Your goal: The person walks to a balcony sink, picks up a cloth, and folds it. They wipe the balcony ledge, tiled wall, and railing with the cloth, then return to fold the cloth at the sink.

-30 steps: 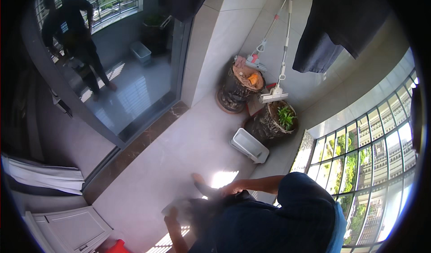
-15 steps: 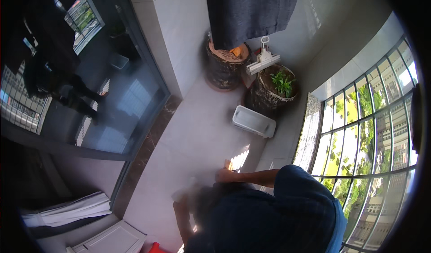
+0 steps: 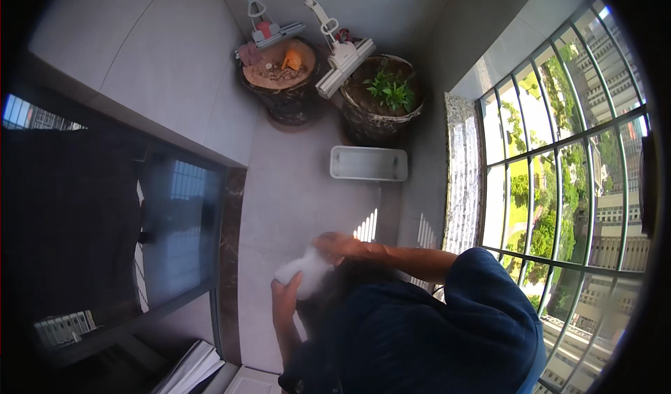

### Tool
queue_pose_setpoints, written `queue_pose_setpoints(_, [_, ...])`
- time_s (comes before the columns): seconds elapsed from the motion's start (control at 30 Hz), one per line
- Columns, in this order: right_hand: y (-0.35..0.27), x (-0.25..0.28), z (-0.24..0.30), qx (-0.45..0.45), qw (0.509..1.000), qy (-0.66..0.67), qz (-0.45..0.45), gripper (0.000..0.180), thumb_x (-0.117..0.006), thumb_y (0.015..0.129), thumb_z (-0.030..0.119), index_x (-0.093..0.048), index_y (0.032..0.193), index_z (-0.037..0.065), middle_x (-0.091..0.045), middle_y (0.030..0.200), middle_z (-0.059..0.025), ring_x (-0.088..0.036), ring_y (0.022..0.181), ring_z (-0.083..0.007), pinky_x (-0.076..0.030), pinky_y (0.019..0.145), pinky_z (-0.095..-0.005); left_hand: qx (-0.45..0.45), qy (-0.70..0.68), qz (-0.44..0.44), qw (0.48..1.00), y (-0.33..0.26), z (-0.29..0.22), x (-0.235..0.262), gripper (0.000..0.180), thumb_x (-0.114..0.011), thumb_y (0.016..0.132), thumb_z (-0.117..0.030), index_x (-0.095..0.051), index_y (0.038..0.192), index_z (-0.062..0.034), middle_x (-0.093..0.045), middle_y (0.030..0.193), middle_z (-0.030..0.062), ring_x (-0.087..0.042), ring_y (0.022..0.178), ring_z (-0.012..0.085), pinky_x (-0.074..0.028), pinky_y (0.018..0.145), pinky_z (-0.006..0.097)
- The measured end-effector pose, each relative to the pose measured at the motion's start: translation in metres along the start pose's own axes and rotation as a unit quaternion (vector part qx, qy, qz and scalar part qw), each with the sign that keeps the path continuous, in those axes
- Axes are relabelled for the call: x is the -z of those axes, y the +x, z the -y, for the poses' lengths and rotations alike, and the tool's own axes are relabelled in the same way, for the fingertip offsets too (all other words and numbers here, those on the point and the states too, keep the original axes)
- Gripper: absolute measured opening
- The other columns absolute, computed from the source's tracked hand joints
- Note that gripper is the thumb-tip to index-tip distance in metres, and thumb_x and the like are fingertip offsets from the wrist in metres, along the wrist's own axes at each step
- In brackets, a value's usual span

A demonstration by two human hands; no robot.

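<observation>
two hands [image 3: 337, 246], two mops [image 3: 346, 62], two pots [image 3: 290, 107]

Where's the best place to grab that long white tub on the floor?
Probably the middle of its near long rim, coming from above on the person's side. The tub lies open side up with that rim exposed, while a planter crowds its far side and the wall is close to its right end.
</observation>
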State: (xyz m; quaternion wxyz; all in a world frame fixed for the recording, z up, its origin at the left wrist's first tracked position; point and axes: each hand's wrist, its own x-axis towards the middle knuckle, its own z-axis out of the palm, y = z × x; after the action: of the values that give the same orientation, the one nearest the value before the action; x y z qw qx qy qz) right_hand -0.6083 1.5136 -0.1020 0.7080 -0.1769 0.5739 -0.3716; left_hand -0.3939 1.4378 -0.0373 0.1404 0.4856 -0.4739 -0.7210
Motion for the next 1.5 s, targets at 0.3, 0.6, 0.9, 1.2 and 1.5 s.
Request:
queue_pose_setpoints(0.3, [0.015,0.022,0.014,-0.054,0.991,0.115,-0.045,0.086,-0.04,0.087,0.073,-0.045,0.127,-0.003,-0.059,0.092,-0.0141,-0.065,0.072,-0.0195,-0.058,0.057,-0.0308,0.052,0.213,0.188,0.957,0.083,-0.033,-0.007,0.03,-0.067,0.085,-0.011,-0.065,0.111,0.0034,-0.069,0.098,0.0088,-0.064,0.09,0.0156,-0.05,0.079,0.029])
queue_pose_setpoints(0.6, [0.104,0.015,0.045,-0.115,0.98,0.062,-0.151,0.066,-0.065,0.087,0.036,-0.041,0.131,-0.007,-0.061,0.097,-0.0181,-0.066,0.074,-0.0214,-0.059,0.056,-0.0309,0.027,0.477,0.28,0.833,0.162,-0.105,0.006,0.042,-0.07,0.084,-0.021,-0.061,0.118,0.003,-0.065,0.11,0.0223,-0.065,0.102,0.0308,-0.051,0.087,0.036])
queue_pose_setpoints(0.9, [0.163,0.045,0.04,0.069,0.988,0.04,-0.129,0.067,-0.073,0.083,0.02,-0.041,0.138,-0.003,-0.062,0.108,-0.014,-0.062,0.091,-0.0228,-0.058,0.069,-0.0349,-0.18,0.423,0.272,0.845,0.238,-0.16,0.04,0.03,-0.067,0.077,-0.007,-0.067,0.107,-0.0025,-0.067,0.098,0.0197,-0.064,0.092,0.0366,-0.049,0.083,0.039])
queue_pose_setpoints(1.2, [0.188,0.041,0.214,0.093,0.996,0.011,-0.004,0.057,-0.065,0.091,0.034,-0.048,0.136,0.004,-0.062,0.106,-0.0052,-0.058,0.099,-0.0171,-0.05,0.077,-0.0284,-0.068,0.087,0.112,0.988,0.276,-0.192,0.084,0.02,-0.066,0.088,-0.007,-0.064,0.107,-0.0007,-0.068,0.093,0.0064,-0.064,0.084,0.0121,-0.051,0.075,0.029])
queue_pose_setpoints(1.5, [0.279,0.052,0.305,0.262,0.91,-0.319,0.038,0.024,-0.067,0.083,0.001,-0.063,0.106,-0.001,-0.065,0.081,-0.0045,-0.059,0.066,-0.01,-0.049,0.059,-0.0255,-0.056,-0.114,-0.128,0.984,0.286,-0.24,0.103,0.03,-0.062,0.09,-0.012,-0.058,0.116,0.0019,-0.066,0.102,0.0092,-0.065,0.091,0.0172,-0.053,0.079,0.031])
